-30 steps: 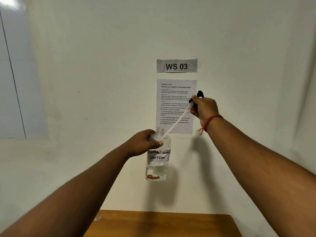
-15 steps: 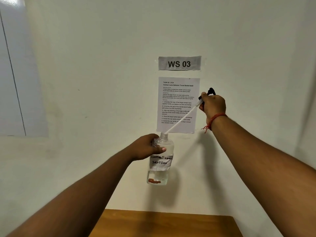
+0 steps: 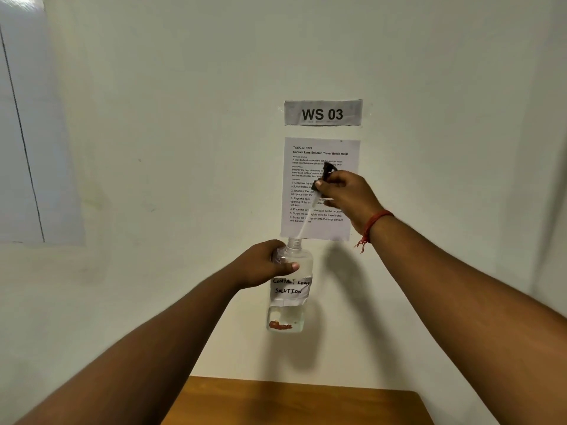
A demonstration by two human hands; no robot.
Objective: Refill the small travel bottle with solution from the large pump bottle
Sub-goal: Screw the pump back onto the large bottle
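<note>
Since the earlier frame the right hand (image 3: pixel 346 194) has swung leftward, now in front of the instruction sheet (image 3: pixel 319 188), fingers clamped on the black pump head (image 3: pixel 326 173) — its white dip tube (image 3: pixel 306 222) slants down into the open neck. The left hand (image 3: pixel 264 265) grips the large pump bottle (image 3: pixel 291 289) (labelled, little liquid) by its shoulder, held upright above the wooden table (image 3: pixel 294 400).

Clear bottle (image 3: pixel 290 289) — black pump head (image 3: pixel 325 176) — red wrist thread (image 3: pixel 372 223).
</note>
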